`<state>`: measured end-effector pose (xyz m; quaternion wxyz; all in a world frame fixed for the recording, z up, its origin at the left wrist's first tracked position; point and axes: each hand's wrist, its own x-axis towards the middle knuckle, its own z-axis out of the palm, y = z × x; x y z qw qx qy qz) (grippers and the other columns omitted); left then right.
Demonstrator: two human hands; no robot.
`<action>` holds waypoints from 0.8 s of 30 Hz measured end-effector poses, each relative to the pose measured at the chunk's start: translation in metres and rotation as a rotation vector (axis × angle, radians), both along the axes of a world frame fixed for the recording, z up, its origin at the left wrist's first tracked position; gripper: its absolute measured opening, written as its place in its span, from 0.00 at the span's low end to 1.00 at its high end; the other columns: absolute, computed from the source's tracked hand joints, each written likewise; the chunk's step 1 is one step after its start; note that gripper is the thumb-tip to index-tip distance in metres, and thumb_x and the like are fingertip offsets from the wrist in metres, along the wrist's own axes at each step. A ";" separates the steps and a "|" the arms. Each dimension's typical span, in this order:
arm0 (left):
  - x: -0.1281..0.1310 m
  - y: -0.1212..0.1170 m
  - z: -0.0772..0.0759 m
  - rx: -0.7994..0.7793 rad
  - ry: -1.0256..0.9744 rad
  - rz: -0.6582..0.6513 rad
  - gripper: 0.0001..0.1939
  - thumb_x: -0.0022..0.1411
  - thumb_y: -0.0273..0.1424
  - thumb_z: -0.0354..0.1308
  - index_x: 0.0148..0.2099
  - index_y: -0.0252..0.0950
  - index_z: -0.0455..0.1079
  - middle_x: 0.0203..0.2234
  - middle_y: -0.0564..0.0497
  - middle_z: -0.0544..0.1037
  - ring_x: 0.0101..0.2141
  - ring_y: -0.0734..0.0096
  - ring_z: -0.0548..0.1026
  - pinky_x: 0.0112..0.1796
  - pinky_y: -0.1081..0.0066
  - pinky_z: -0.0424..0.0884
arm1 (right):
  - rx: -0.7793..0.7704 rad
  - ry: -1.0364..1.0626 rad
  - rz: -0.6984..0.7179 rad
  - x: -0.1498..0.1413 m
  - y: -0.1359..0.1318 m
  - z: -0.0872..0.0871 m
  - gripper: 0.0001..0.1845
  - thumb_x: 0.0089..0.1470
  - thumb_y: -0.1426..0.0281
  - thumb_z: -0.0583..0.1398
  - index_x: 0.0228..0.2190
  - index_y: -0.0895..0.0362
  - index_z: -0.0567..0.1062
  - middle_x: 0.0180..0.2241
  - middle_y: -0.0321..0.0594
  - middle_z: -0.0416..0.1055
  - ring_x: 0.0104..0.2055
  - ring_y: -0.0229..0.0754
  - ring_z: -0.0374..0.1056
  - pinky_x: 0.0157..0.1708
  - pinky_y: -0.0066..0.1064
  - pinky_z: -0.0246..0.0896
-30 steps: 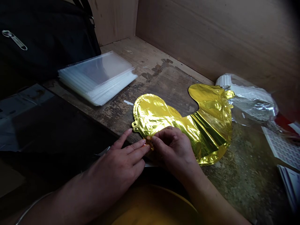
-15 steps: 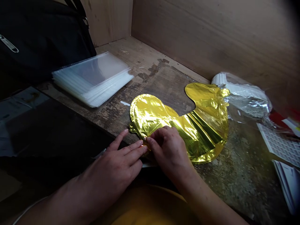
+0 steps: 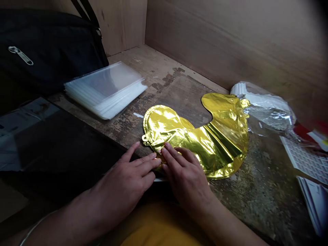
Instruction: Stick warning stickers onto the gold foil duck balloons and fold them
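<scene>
A flat gold foil balloon [image 3: 188, 136] lies in a curve on the worn table, creased across its middle, with a small tab with a hole at its left end. My left hand [image 3: 132, 176] rests at the table's front edge, fingers stretched, fingertips touching a small orange-gold piece [image 3: 158, 160] by the balloon's near left edge. Right beside it, my right hand [image 3: 186, 174] lies with its fingers extended over the same edge, fingertips pressed on the foil. What lies under the right fingers is hidden.
A stack of clear plastic sleeves [image 3: 106, 90] sits at the back left, before a black bag [image 3: 51, 51]. White items in clear plastic [image 3: 269, 106] stand by the wooden wall. Printed sheets [image 3: 304, 159] and folded papers [image 3: 312, 201] lie on the right.
My right hand has gone from a pinch at the balloon's edge to fingers laid flat on it. The left hand stays nearly still. The view shifts slightly.
</scene>
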<state>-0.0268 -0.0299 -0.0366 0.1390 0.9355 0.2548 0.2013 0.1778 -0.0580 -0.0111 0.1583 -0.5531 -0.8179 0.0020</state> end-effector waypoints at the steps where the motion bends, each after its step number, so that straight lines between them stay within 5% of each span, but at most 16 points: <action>1: 0.000 0.001 0.002 -0.016 0.014 -0.004 0.08 0.66 0.22 0.52 0.42 0.37 0.70 0.56 0.51 0.74 0.59 0.67 0.68 0.66 0.56 0.33 | -0.035 -0.042 -0.050 -0.001 -0.003 -0.002 0.20 0.63 0.69 0.54 0.54 0.62 0.72 0.57 0.50 0.70 0.53 0.54 0.66 0.53 0.47 0.64; 3: -0.002 0.002 0.006 -0.054 0.024 -0.021 0.06 0.66 0.24 0.54 0.41 0.38 0.70 0.56 0.52 0.74 0.59 0.67 0.68 0.66 0.56 0.32 | -0.010 -0.104 -0.184 -0.002 -0.005 -0.003 0.27 0.62 0.64 0.56 0.56 0.71 0.69 0.59 0.61 0.64 0.56 0.63 0.63 0.53 0.55 0.62; 5: -0.003 0.002 0.010 -0.081 0.020 -0.043 0.04 0.66 0.25 0.55 0.40 0.39 0.70 0.57 0.50 0.73 0.59 0.67 0.67 0.66 0.55 0.36 | 0.059 -0.120 -0.172 -0.002 -0.005 -0.001 0.30 0.60 0.64 0.58 0.56 0.75 0.67 0.58 0.68 0.63 0.58 0.66 0.61 0.53 0.57 0.62; 10: -0.014 -0.006 0.010 -0.026 0.024 0.033 0.07 0.65 0.23 0.53 0.36 0.38 0.71 0.55 0.46 0.71 0.58 0.64 0.67 0.64 0.54 0.52 | -0.025 -0.023 0.232 -0.003 -0.003 0.004 0.17 0.61 0.75 0.56 0.51 0.66 0.73 0.53 0.51 0.72 0.52 0.50 0.67 0.53 0.38 0.67; 14: -0.024 -0.011 0.007 0.057 -0.029 0.118 0.08 0.64 0.24 0.53 0.35 0.40 0.71 0.46 0.51 0.74 0.50 0.64 0.70 0.60 0.55 0.55 | 0.050 0.004 0.217 -0.006 -0.003 -0.001 0.15 0.62 0.77 0.55 0.47 0.67 0.76 0.51 0.52 0.74 0.48 0.49 0.70 0.48 0.36 0.71; 19: -0.020 -0.012 0.010 -0.024 -0.058 0.120 0.10 0.65 0.23 0.51 0.34 0.40 0.69 0.43 0.52 0.74 0.46 0.67 0.70 0.57 0.57 0.55 | 0.084 -0.016 0.182 -0.013 0.001 -0.006 0.14 0.61 0.71 0.59 0.45 0.67 0.77 0.49 0.54 0.75 0.43 0.50 0.72 0.42 0.38 0.72; 24: -0.015 -0.015 0.008 -0.006 -0.044 0.140 0.09 0.63 0.23 0.54 0.31 0.40 0.69 0.36 0.54 0.75 0.40 0.66 0.70 0.47 0.61 0.60 | 0.096 0.029 0.144 -0.016 0.001 -0.007 0.12 0.60 0.78 0.55 0.43 0.65 0.77 0.45 0.52 0.75 0.39 0.47 0.71 0.38 0.34 0.69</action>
